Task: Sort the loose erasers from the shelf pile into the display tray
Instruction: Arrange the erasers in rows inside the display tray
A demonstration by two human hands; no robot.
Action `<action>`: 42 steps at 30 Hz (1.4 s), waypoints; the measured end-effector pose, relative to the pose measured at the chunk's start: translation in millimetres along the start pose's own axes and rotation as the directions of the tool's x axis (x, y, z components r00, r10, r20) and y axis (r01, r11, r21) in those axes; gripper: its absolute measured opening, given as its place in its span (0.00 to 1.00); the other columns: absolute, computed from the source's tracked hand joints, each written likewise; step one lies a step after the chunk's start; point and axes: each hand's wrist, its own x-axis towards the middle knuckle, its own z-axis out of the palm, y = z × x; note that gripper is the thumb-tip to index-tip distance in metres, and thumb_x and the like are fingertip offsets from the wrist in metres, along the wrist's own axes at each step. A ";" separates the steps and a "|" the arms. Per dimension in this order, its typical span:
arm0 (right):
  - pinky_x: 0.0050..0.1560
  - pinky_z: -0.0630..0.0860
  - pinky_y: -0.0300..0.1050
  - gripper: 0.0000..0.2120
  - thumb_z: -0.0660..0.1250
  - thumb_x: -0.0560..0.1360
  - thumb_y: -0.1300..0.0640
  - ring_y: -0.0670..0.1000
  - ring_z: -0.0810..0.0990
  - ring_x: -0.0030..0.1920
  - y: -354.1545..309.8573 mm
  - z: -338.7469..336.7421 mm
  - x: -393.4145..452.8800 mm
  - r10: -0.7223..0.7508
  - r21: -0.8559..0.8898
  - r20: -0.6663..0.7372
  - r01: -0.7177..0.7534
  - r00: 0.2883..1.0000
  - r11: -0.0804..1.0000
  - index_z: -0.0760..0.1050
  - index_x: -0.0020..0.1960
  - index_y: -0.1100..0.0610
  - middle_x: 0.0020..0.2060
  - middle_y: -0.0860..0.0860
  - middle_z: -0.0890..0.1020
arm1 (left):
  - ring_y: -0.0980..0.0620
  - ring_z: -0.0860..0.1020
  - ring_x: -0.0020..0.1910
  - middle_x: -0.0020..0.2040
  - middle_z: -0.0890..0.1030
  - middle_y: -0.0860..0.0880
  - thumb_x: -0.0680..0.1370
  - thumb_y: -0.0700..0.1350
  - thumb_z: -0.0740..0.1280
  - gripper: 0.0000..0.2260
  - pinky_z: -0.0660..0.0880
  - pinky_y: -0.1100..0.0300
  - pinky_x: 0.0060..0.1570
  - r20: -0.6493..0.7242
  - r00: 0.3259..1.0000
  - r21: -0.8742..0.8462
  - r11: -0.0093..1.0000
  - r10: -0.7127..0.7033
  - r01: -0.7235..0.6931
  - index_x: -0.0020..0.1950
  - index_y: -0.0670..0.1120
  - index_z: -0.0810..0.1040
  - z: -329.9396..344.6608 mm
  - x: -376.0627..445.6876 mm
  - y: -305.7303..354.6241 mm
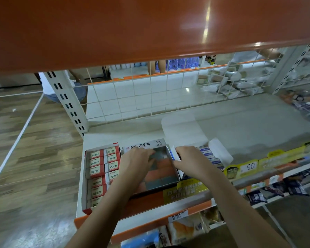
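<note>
Left hand fingers curled on eraser inside display tray. Right hand pinches tray wall just beside. Hard push could knock stacked erasers crooked.

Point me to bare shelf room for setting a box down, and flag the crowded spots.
Free: the shelf behind the boxes, up to the wire grid back, rightward toward the blurred packets. Crowded: front left edge, where the 2B eraser box, the display tray and the blue-label box sit side by side, with left hand and right hand over them.
</note>
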 end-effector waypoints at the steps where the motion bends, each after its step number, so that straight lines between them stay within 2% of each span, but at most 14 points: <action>1: 0.28 0.56 0.41 0.14 0.62 0.74 0.58 0.46 0.65 0.30 0.2 0.3 -0.3 -0.003 -0.001 -0.001 0.003 1.000 1.000 0.59 0.33 0.54 0.31 0.50 0.68 | 0.50 0.77 0.55 0.56 0.80 0.50 0.81 0.51 0.57 0.14 0.74 0.58 0.49 0.008 1.000 0.016 1.000 -0.007 0.007 0.66 0.56 0.72 -0.3 -0.7 0.1; 4: 0.28 0.57 0.41 0.15 0.62 0.74 0.58 0.46 0.65 0.30 0.4 0.9 -0.1 -0.014 0.005 -0.006 0.014 1.000 1.000 0.59 0.33 0.53 0.30 0.49 0.67 | 0.51 0.77 0.55 0.56 0.79 0.50 0.82 0.50 0.56 0.14 0.74 0.59 0.49 0.026 1.000 0.059 0.998 -0.013 0.011 0.66 0.56 0.71 1.0 -1.2 2.0; 8: 0.29 0.57 0.41 0.15 0.61 0.75 0.58 0.46 0.65 0.31 1.7 1.7 1.1 -0.029 0.003 -0.003 0.029 1.000 1.000 0.59 0.33 0.52 0.31 0.49 0.67 | 0.51 0.78 0.51 0.52 0.80 0.50 0.81 0.50 0.57 0.12 0.74 0.58 0.47 -0.007 0.999 0.030 0.999 -0.045 0.045 0.62 0.52 0.73 5.4 2.3 9.0; 12: 0.30 0.60 0.42 0.05 0.62 0.74 0.58 0.51 0.71 0.35 3.3 0.8 2.5 -0.051 0.044 -0.006 0.051 0.999 0.998 0.68 0.41 0.57 0.36 0.52 0.73 | 0.51 0.77 0.51 0.52 0.80 0.50 0.81 0.49 0.57 0.11 0.75 0.57 0.50 -0.005 0.998 0.017 0.998 -0.057 0.057 0.59 0.49 0.75 9.2 4.1 14.7; 14: 0.30 0.61 0.42 0.04 0.62 0.74 0.58 0.52 0.72 0.36 4.5 1.1 2.9 -0.062 0.060 -0.001 0.062 0.998 0.996 0.69 0.43 0.59 0.37 0.53 0.75 | 0.51 0.76 0.51 0.52 0.80 0.50 0.81 0.49 0.57 0.11 0.74 0.57 0.50 -0.010 0.999 0.031 0.999 -0.044 0.044 0.58 0.49 0.75 9.4 4.5 14.2; 19: 0.31 0.62 0.43 0.11 0.63 0.75 0.55 0.49 0.69 0.31 6.1 -10.5 1.2 -0.071 0.092 0.083 0.063 0.994 0.994 0.66 0.37 0.58 0.33 0.52 0.72 | 0.50 0.76 0.53 0.52 0.79 0.50 0.82 0.52 0.54 0.14 0.72 0.57 0.48 0.067 0.998 0.091 0.996 0.012 -0.018 0.57 0.48 0.76 0.9 5.4 15.4; 21: 0.32 0.65 0.41 0.14 0.62 0.77 0.51 0.49 0.71 0.30 6.3 -20.7 1.5 -0.068 0.117 0.156 0.050 0.985 0.992 0.67 0.36 0.56 0.31 0.49 0.72 | 0.50 0.77 0.50 0.50 0.80 0.50 0.81 0.53 0.54 0.14 0.70 0.59 0.44 0.085 0.995 0.110 0.993 0.043 -0.052 0.54 0.49 0.77 -6.4 8.1 14.3; 23: 0.35 0.69 0.41 0.14 0.61 0.78 0.47 0.50 0.75 0.34 7.4 -30.1 2.2 -0.091 0.102 0.178 0.074 0.980 0.992 0.71 0.38 0.54 0.33 0.47 0.75 | 0.50 0.77 0.47 0.48 0.80 0.50 0.81 0.53 0.54 0.14 0.68 0.59 0.40 0.071 0.993 0.109 0.989 0.091 -0.098 0.51 0.49 0.77 -17.5 13.4 15.5; 25: 0.43 0.73 0.42 0.12 0.62 0.78 0.48 0.49 0.77 0.42 11.9 -38.1 3.3 -0.082 0.089 0.136 0.070 0.987 0.994 0.77 0.49 0.55 0.42 0.48 0.80 | 0.49 0.77 0.49 0.49 0.80 0.50 0.81 0.53 0.54 0.14 0.72 0.57 0.43 0.050 0.987 0.088 0.984 0.154 -0.158 0.54 0.49 0.77 -30.5 23.6 22.8; 27: 0.48 0.74 0.43 0.12 0.63 0.77 0.51 0.49 0.78 0.47 22.4 -44.9 4.2 -0.059 0.073 0.037 0.056 0.998 0.996 0.78 0.56 0.55 0.49 0.51 0.81 | 0.49 0.76 0.53 0.51 0.79 0.50 0.81 0.53 0.55 0.14 0.73 0.56 0.47 0.025 0.973 0.096 0.968 0.230 -0.232 0.58 0.50 0.76 -39.9 38.5 37.0; 30: 0.56 0.71 0.44 0.12 0.64 0.77 0.55 0.53 0.77 0.54 52.3 -55.9 3.4 -0.028 0.010 -0.107 0.030 0.994 1.000 0.77 0.59 0.57 0.54 0.54 0.79 | 0.49 0.74 0.56 0.54 0.78 0.49 0.81 0.54 0.55 0.14 0.72 0.55 0.50 0.002 0.921 0.188 0.904 0.390 -0.383 0.61 0.50 0.74 -41.8 62.7 74.3; 33: 0.63 0.66 0.46 0.14 0.62 0.77 0.57 0.56 0.72 0.62 97.8 -67.9 1.7 0.031 -0.106 -0.193 -0.052 0.981 0.993 0.75 0.62 0.57 0.59 0.57 0.75 | 0.47 0.72 0.58 0.58 0.76 0.48 0.80 0.54 0.56 0.16 0.69 0.54 0.54 0.051 0.847 0.248 0.815 0.528 -0.523 0.63 0.49 0.72 -33.7 88.6 123.6; 37: 0.65 0.65 0.47 0.16 0.61 0.77 0.55 0.56 0.70 0.64 175.0 -90.5 -9.0 0.145 -0.170 -0.269 -0.195 0.952 0.966 0.71 0.65 0.56 0.62 0.56 0.72 | 0.45 0.70 0.62 0.63 0.73 0.45 0.80 0.55 0.57 0.18 0.68 0.52 0.57 0.185 0.799 0.285 0.747 0.572 -0.601 0.67 0.48 0.69 -12.0 122.1 202.2; 42: 0.64 0.68 0.50 0.18 0.62 0.77 0.54 0.58 0.70 0.63 281.9 -125.7 -33.7 0.243 -0.181 -0.339 -0.317 0.909 0.931 0.69 0.66 0.55 0.63 0.57 0.71 | 0.44 0.68 0.64 0.65 0.71 0.45 0.79 0.55 0.58 0.19 0.66 0.51 0.59 0.206 0.785 0.281 0.733 0.584 -0.619 0.68 0.49 0.68 20.8 160.1 311.4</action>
